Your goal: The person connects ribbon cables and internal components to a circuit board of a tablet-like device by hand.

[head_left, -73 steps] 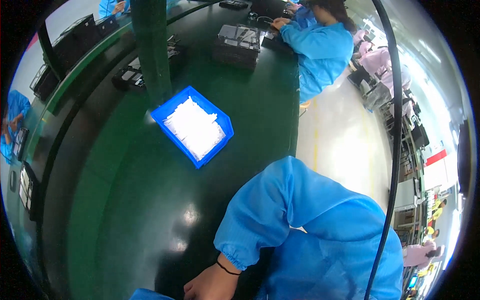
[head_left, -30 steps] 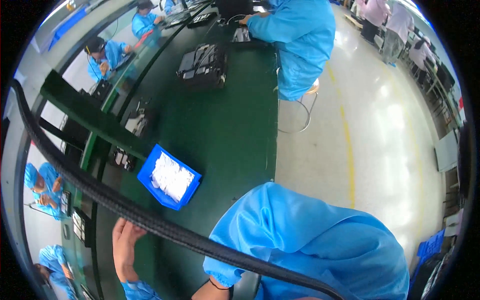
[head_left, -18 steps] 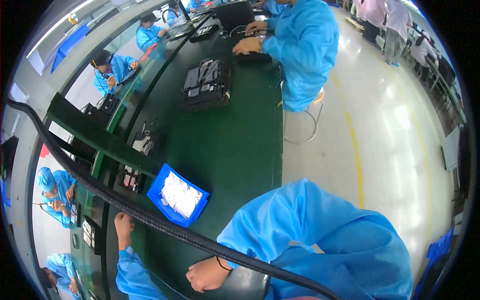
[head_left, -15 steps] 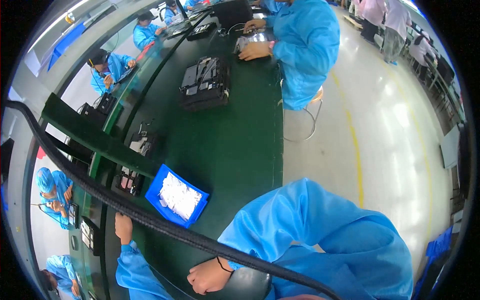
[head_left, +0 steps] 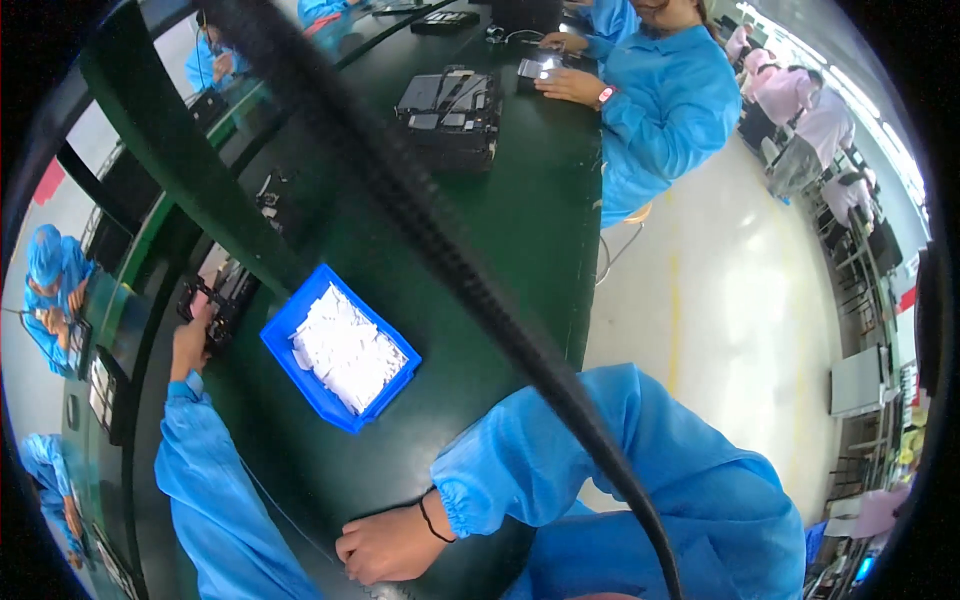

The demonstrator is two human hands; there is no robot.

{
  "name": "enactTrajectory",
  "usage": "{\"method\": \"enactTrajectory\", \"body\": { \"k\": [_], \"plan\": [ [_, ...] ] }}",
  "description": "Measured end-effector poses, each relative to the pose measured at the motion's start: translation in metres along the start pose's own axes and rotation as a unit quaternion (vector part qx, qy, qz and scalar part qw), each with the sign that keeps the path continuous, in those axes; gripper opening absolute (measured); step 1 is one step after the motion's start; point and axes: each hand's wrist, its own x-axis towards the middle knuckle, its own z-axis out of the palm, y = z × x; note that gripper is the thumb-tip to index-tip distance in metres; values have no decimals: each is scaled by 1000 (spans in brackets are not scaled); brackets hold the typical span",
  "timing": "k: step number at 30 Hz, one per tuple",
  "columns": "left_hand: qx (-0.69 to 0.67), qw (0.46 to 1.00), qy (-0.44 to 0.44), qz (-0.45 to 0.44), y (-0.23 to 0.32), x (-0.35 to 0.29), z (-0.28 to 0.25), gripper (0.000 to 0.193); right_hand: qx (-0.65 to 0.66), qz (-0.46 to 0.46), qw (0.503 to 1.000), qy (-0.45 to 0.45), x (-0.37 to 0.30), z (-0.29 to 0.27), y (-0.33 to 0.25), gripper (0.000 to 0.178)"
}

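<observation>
Stretched out at the left, my left hand (head_left: 189, 346) reaches a black tray (head_left: 232, 306) holding dark parts and a pinkish piece. Its fingers bend over the tray's near end; the fingertips are partly lost against it. My right hand (head_left: 388, 546) rests on the green tabletop near the lower edge, fingers curled in. A thin dark cord (head_left: 275, 505) runs alongside my left arm to the right hand's fingers, and whatever they hold is hidden. Between both arms stands a blue bin (head_left: 340, 408) full of small white paper-like pieces (head_left: 345, 345).
A thick black cable (head_left: 470, 290) crosses close before the view. A green upright panel (head_left: 175, 140) rises behind the bin. Farther up the bench lie a stack of black trays (head_left: 450, 125) and a co-worker (head_left: 665, 120) in blue handling a small device. Other people sit across at left.
My left hand has moved forward from bare tabletop to the black tray. The right hand stays curled on the table. The view has shifted, so the bin appears larger.
</observation>
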Motion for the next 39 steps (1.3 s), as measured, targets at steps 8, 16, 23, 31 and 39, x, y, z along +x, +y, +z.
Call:
{"method": "enactTrajectory", "body": {
  "k": [8,16,23,31,39],
  "plan": [
    [-146,973,-30,-176,-4,16,-15,48,34,8,999,0,-2,0,-4,13],
    [-515,846,-25,-135,-31,-13,-30,22,65,10,995,-70,3,-11,-9,12],
    [-460,883,79,-55,-35,-46,-85,18,35,-3,998,-57,-17,-50,25,12],
    [-371,921,107,-52,-3,-76,-104,17,43,-44,998,26,-33,-194,78,29],
    [-357,907,-198,-104,-25,-83,-14,63,112,55,973,196,-43,-240,98,21]
  ]
}}
